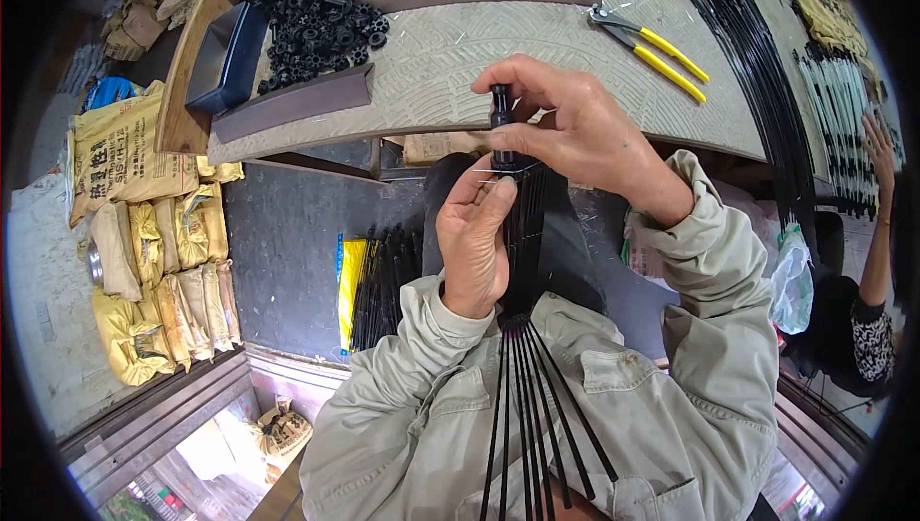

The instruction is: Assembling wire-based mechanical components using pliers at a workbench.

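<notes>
In front of my chest, a slim black umbrella frame [522,233] stands roughly along my lap. Its long thin ribs [522,406] fan out over my jacket below a gathered black joint. My right hand [585,118] grips a black plastic tubular fitting [501,109] at the frame's far end between thumb and fingers. Just below it, my left hand [476,243] is closed, its thumb and fingers pinching at the rib ends beneath the fitting. Thin, light wire ends [487,176] stick out to the left by those fingertips. What lies inside that pinch is partly hidden.
Yellow-handled cutting pliers [661,56] lie on the worktable [441,70]. Many small black plastic parts [326,32] are heaped behind metal strips [297,104]. Black rods [738,42] run along the right; a co-worker's hand [879,149] is beyond. Sacks [163,281] sit left.
</notes>
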Demonstrator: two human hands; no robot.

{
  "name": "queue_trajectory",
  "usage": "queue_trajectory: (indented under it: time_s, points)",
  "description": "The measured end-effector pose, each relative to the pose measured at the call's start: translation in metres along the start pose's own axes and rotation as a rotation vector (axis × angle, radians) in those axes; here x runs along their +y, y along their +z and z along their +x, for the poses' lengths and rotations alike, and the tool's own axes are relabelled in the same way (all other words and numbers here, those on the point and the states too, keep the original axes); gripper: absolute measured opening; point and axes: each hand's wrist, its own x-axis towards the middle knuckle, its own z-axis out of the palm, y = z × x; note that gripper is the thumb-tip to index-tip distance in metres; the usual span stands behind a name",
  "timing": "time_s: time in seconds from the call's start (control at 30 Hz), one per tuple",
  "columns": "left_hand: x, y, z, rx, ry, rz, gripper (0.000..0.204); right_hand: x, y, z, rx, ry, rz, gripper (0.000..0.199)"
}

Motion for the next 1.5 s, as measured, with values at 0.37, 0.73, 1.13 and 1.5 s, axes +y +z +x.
queue_trajectory:
  time_s: [0.37,0.73,1.13,1.5]
  points:
    - [-0.002,-0.004,-0.003,-0.032,0.139,0.126,0.029,0.009,0.004,-0.001,-0.003,-0.062,0.041,0.058]
    - [0.008,-0.002,-0.009,-0.023,0.142,0.147,0.027,0.025,0.098,-0.052,0.645,0.147,0.854,0.059]
    - [0.02,-0.018,-0.016,-0.033,0.147,0.141,0.034,0.016,0.1,-0.062,0.468,0.181,0.971,0.013]
    - [0.026,-0.016,-0.016,-0.151,0.116,0.119,0.036,0.012,0.115,-0.062,0.541,0.074,0.999,0.012]
